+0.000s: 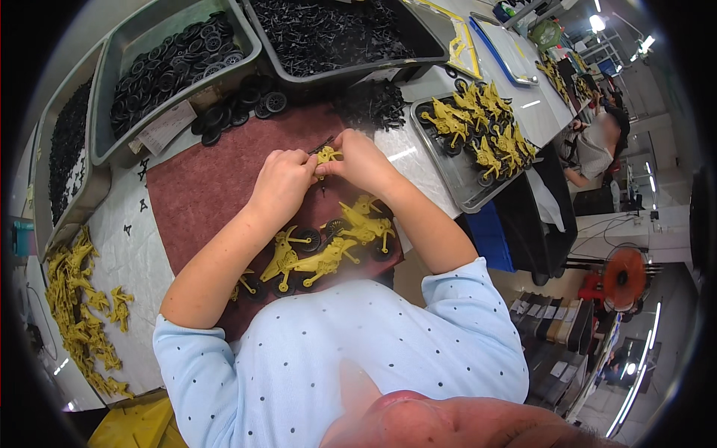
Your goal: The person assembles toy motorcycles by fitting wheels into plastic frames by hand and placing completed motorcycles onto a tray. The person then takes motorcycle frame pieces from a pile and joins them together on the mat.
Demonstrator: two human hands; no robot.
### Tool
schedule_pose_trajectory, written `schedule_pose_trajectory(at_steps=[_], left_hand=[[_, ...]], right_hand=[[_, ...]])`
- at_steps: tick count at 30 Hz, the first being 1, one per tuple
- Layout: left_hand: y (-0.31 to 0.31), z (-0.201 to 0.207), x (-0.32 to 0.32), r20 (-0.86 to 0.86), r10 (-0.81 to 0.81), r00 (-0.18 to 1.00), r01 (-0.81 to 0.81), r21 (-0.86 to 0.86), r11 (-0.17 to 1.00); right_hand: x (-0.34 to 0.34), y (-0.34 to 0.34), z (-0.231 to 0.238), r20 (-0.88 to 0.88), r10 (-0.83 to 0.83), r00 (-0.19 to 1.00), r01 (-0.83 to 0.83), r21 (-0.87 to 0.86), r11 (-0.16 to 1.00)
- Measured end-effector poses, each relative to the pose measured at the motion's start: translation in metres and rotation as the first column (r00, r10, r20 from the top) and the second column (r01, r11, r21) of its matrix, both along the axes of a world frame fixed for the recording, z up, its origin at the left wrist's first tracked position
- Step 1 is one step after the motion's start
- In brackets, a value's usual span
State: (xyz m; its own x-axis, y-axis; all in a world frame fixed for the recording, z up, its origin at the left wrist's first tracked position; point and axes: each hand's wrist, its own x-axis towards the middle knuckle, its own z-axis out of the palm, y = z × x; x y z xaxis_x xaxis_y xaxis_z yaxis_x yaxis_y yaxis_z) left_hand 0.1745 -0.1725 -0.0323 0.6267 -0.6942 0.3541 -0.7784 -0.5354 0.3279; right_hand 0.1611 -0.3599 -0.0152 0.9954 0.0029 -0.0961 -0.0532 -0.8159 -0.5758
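My left hand (286,178) and my right hand (361,160) meet over the maroon cloth (205,179). Their fingertips pinch a small yellow plastic toy motorcycle body (328,154) from both sides. A thin black part (323,145) sticks out at its top; how it joins the yellow piece is hidden by my fingers. Nearer to me on the cloth lie several yellow toy motorcycles (323,261), with black wheels (308,239) among them. Loose black wheels (216,117) are heaped at the cloth's far edge.
Beyond the cloth stand a grey bin (250,52) of black wheels and another bin (358,71) of small black parts. A metal tray (464,203) at right holds yellow toy motorcycles. Loose yellow bodies (78,313) are piled at left. Another person (597,145) sits farther right.
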Motion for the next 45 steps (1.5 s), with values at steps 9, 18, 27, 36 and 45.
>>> schedule_pose_trajectory(at_steps=[9, 18, 27, 36, 45], left_hand=[[-0.003, -0.010, 0.001, 0.032, 0.045, 0.998, -0.045, -0.022, 0.999], [-0.005, 0.001, 0.011, -0.003, -0.054, 0.999, 0.054, -0.089, 0.995], [-0.010, 0.005, 0.011, -0.003, -0.040, 0.999, 0.040, 0.038, 0.998], [-0.008, 0.003, 0.011, -0.033, -0.029, 0.999, 0.030, 0.044, 0.999], [-0.006, -0.006, 0.001, 0.077, -0.028, 0.997, 0.030, -0.027, 0.999]], right_hand=[[0.026, -0.004, 0.001, -0.230, 0.184, 0.956, -0.215, -0.119, 0.969], [0.031, 0.004, 0.017, -0.236, 0.263, 0.935, -0.310, -0.193, 0.931], [0.027, 0.014, 0.013, -0.332, 0.285, 0.899, -0.399, -0.356, 0.845], [0.032, 0.021, 0.014, -0.318, 0.200, 0.927, -0.315, -0.367, 0.876], [-0.003, -0.023, -0.012, 0.011, 0.097, 0.995, -0.095, 0.312, 0.945]])
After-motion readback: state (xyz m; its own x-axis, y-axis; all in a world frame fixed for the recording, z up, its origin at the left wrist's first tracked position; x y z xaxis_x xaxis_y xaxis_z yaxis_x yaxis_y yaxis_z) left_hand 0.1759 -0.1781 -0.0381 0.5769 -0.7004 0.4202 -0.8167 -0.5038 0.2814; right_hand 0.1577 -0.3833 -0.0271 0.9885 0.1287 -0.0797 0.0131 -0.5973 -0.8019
